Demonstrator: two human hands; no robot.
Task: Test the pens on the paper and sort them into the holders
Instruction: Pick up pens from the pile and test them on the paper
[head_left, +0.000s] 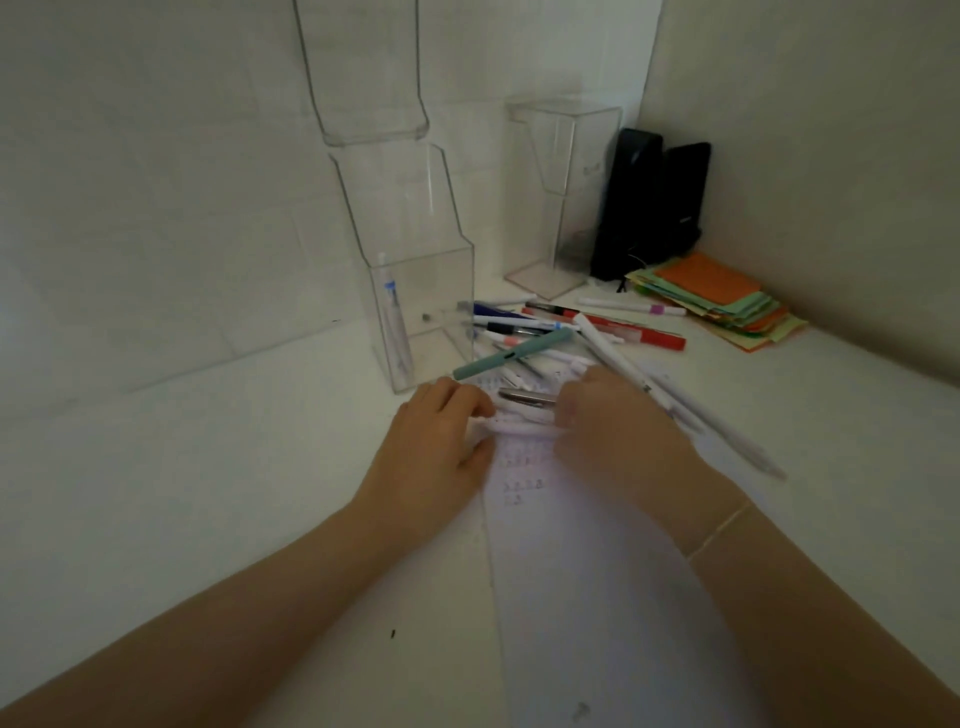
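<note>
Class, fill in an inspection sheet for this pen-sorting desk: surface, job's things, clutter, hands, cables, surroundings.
Surface: white desk, dimly lit.
Job's things: paper bearing test scribbles; pile of pens beyond it; near clear holder with one pen inside; far clear holder, contents unclear.
Clutter: stack of coloured sticky notes; black object in the corner.
Hands: left hand and right hand both grip a white pen between them.
Cables: nothing seen.
Surroundings: white walls meeting in a corner.

Small rows of handwritten test marks on the paper (524, 483) are too blurred to read; no label or brand elsewhere is legible.
</note>
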